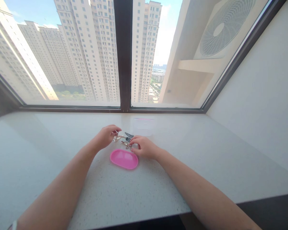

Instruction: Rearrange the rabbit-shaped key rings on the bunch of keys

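Note:
My left hand (pixel 109 135) is closed, its fingertips pinching a gold-coloured metal hair clip (pixel 116 138) just above the sill. My right hand (pixel 144 147) reaches in from the other side, fingers curled and thumb bent inward. Its fingertips are at a small metal clip with loops (pixel 126 145); whether they grip it is hard to see. Between the hands lie dark, pointed hair clips (pixel 129 135), partly covered by the right fingers. A pink oval tray (pixel 124 159) with a raised rim sits nearer to me, just below the clips.
A clear plastic bag (pixel 144 126) with a pink strip lies flat behind the hands. The pale speckled sill (pixel 115 191) runs back to a dark-framed window (pixel 126 64). A white wall (pixel 261 95) rises on the right, and the sill's front edge is close to me.

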### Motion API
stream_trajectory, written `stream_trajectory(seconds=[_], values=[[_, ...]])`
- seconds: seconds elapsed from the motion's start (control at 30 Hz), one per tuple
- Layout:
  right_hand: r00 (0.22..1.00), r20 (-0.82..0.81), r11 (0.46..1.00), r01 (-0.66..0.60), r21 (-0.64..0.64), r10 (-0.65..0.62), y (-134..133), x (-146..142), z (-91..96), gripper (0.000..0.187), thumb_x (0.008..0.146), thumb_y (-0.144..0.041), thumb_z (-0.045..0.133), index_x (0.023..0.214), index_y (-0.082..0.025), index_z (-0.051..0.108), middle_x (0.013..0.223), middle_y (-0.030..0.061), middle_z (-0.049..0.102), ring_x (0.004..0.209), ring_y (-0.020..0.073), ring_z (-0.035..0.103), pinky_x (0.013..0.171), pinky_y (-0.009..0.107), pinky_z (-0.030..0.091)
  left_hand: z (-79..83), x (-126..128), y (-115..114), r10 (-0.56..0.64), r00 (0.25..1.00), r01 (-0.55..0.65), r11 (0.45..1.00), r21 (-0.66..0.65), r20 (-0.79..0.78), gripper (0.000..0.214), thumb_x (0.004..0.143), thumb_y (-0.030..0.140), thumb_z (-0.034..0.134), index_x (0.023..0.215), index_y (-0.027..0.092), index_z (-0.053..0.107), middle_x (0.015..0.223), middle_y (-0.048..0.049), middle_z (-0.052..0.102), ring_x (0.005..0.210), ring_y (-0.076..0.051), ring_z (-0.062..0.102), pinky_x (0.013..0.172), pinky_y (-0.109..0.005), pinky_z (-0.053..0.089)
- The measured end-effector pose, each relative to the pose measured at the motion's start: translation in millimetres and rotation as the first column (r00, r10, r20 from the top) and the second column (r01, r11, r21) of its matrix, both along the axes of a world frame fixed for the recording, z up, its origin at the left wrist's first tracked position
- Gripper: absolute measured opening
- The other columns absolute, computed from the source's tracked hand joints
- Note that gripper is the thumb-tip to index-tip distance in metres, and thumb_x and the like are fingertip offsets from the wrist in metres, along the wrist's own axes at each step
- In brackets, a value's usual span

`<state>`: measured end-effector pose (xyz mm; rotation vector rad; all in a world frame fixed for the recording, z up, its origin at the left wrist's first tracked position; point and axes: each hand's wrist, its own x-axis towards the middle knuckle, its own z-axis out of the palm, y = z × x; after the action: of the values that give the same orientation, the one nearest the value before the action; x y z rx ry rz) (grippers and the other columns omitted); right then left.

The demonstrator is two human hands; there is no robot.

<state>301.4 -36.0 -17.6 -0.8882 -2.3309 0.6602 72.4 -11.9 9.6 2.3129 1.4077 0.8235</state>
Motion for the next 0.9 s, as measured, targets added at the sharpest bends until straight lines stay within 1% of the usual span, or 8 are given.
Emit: stream_trajectory(seconds=[0.07,0.17,0.23,0.3,0.47,0.63,0.77,0.9], values=[[1.000,-0.005,1.000,-0.006,0.021,0.006,0,0,-0.8,0.028,0.072,-0.015,0.064,0.099,-0.020,0.068,0.105,0.0061,0.062,0.086,0.0176,0.060,0.081,0.030,0.044,-0.3,-2,1,0.015,1.000,-0.015,1.000,0.006,0.003,0.028,0.075,0.021,0.045,0.092,0.018,0.067,0.094,-0.0074,0.065,0.086,-0.019,0.061,0.078,-0.030,0.050],[0.998,0.035,0.997,-0.054,0.057,0.052,-1,-2,-1.9,0.037,0.077,-0.011,0.056,0.111,-0.023,0.064,0.120,0.0055,0.057,0.104,0.0201,0.056,0.089,0.031,0.042,-3.7,-5,3,0.034,0.999,-0.035,0.999,-0.022,-0.026,0.033,0.074,0.018,0.044,0.097,0.019,0.067,0.097,-0.0068,0.064,0.084,-0.019,0.061,0.077,-0.030,0.050],[0.992,0.097,0.994,-0.090,0.062,0.083,-1,-3,-2.0,0.039,0.080,-0.009,0.049,0.113,-0.025,0.062,0.127,0.0037,0.054,0.112,0.0205,0.053,0.093,0.033,0.041,-6.2,-7,3,0.019,0.998,-0.022,0.999,-0.045,-0.054,0.036,0.072,0.017,0.043,0.099,0.020,0.068,0.100,-0.0061,0.063,0.084,-0.018,0.061,0.078,-0.030,0.049],[0.986,0.137,0.992,-0.106,0.069,0.096,-2,-4,-2.0,0.038,0.081,-0.009,0.047,0.111,-0.026,0.063,0.128,0.0032,0.054,0.113,0.0208,0.053,0.093,0.034,0.041,-7.7,-8,4,-0.006,0.997,0.002,0.998,-0.057,-0.073,0.036,0.073,0.017,0.043,0.095,0.022,0.070,0.099,-0.0059,0.063,0.086,-0.019,0.060,0.079,-0.030,0.048],[0.992,0.101,0.991,-0.083,0.100,0.073,-1,-6,-4.5,0.022,0.079,-0.013,0.055,0.095,-0.021,0.067,0.110,0.0061,0.062,0.099,0.0194,0.059,0.086,0.031,0.044,-6.8,-7,3,-0.035,0.996,0.030,0.998,-0.061,-0.085,0.027,0.073,0.023,0.048,0.081,0.023,0.073,0.096,-0.0053,0.063,0.081,-0.018,0.059,0.077,-0.030,0.048],[0.999,0.038,0.998,-0.027,0.053,0.025,-1,-7,-5.6,0.008,0.073,-0.015,0.064,0.081,-0.018,0.064,0.095,0.0050,0.061,0.082,0.0162,0.058,0.075,0.028,0.043,-3.0,-6,0,-0.039,0.998,0.037,0.998,-0.040,-0.052,0.021,0.068,0.017,0.048,0.066,0.021,0.069,0.094,-0.0051,0.061,0.084,-0.019,0.058,0.077,-0.030,0.048],[1.000,-0.030,1.000,0.004,-0.006,-0.004,-2,-5,-3.4,0.022,0.066,-0.015,0.069,0.084,-0.018,0.057,0.089,0.0022,0.056,0.069,0.0119,0.051,0.065,0.024,0.041,4.2,-4,-4,-0.022,1.000,0.022,0.999,-0.045,-0.004,0.019,0.065,0.016,0.047,0.062,0.020,0.065,0.091,-0.0042,0.061,0.084,-0.018,0.058,0.071,-0.029,0.047],[0.995,-0.096,0.995,-0.005,-0.098,-0.004,-2,-4,-5.7,0.035,0.069,-0.010,0.062,0.098,-0.019,0.048,0.081,-0.0017,0.054,0.057,0.0085,0.043,0.057,0.021,0.037,12.2,-4,-7,0.014,0.995,-0.004,0.994,-0.105,0.102,0.017,0.063,0.018,0.046,0.060,0.018,0.062,0.083,-0.0037,0.065,0.079,-0.019,0.060,0.067,-0.028,0.046]])
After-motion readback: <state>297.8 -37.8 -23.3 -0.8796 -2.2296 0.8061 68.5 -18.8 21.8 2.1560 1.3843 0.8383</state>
